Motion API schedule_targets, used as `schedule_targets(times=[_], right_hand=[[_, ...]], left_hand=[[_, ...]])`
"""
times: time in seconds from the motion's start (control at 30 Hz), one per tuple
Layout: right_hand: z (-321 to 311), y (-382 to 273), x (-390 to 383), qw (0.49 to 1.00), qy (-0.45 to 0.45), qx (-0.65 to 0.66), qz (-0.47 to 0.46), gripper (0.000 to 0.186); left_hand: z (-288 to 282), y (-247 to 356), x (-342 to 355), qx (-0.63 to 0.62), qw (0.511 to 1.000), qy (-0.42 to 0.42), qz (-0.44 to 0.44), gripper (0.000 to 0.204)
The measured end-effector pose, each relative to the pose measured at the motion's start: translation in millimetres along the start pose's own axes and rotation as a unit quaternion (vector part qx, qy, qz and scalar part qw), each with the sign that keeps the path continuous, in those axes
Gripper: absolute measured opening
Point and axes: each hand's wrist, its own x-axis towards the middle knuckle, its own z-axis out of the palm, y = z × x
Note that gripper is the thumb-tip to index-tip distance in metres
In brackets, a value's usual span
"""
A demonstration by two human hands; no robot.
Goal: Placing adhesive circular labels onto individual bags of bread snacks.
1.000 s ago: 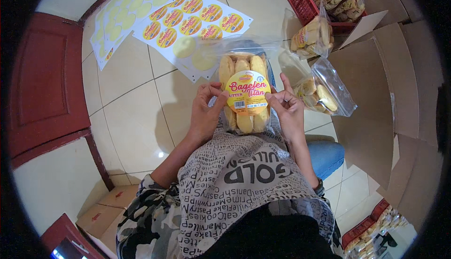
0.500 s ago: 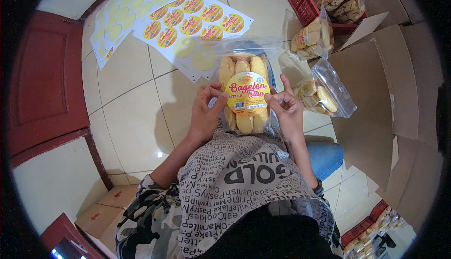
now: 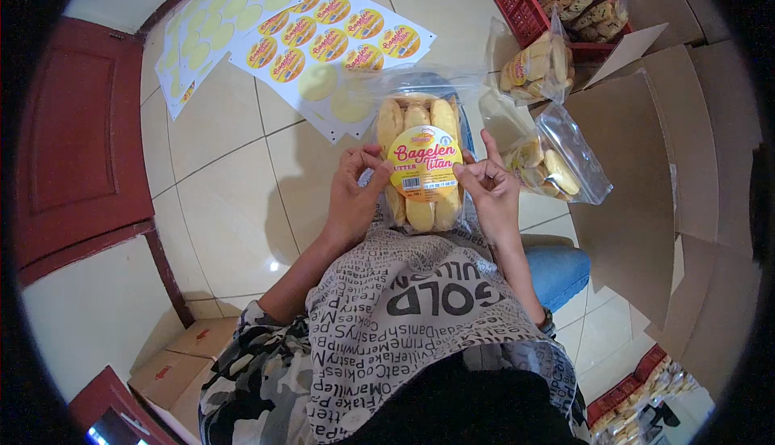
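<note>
A clear bag of long golden bread pieces (image 3: 417, 110) lies upright in front of me over my lap. On its face is a round yellow sticker (image 3: 424, 162) with pink lettering and a barcode. My left hand (image 3: 355, 191) pinches the sticker's left edge between thumb and forefinger. At the right edge, my right hand (image 3: 494, 191) pinches it the same way, with its other fingers partly raised. How firmly the sticker is stuck to the bag cannot be seen. The bag's transparent top (image 3: 416, 81) stands above the bread.
A sheet of round stickers (image 3: 329, 44) lies on the tiled floor, beside sheets with pale yellow circles (image 3: 214, 21). Two filled bags (image 3: 537, 61) (image 3: 557, 162) sit at right, by an open cardboard box (image 3: 630, 170). A red crate (image 3: 513, 9) holds more bags.
The sticker and both hands have shifted only very slightly; the right fingertips are a touch farther left. Both hands keep their pinch at the sticker's edges.
</note>
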Motion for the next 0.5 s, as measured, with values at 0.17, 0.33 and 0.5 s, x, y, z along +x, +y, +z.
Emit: schedule_targets(times=[0.17,0.33,0.5], right_hand=[[0,3,0,1.000,-0.003,-0.015,0.000,0.005],[5,3,-2,0.999,0.005,-0.027,-0.040,0.009],[4,7,1,0.990,0.009,-0.095,-0.101,0.012]], left_hand=[[0,-1,0,-0.033,0.999,0.008,-0.018,0.013],[-2,-11,3,-0.010,1.000,0.001,-0.002,0.014],[-3,-10,3,0.044,0.999,-0.010,0.021,0.014]])
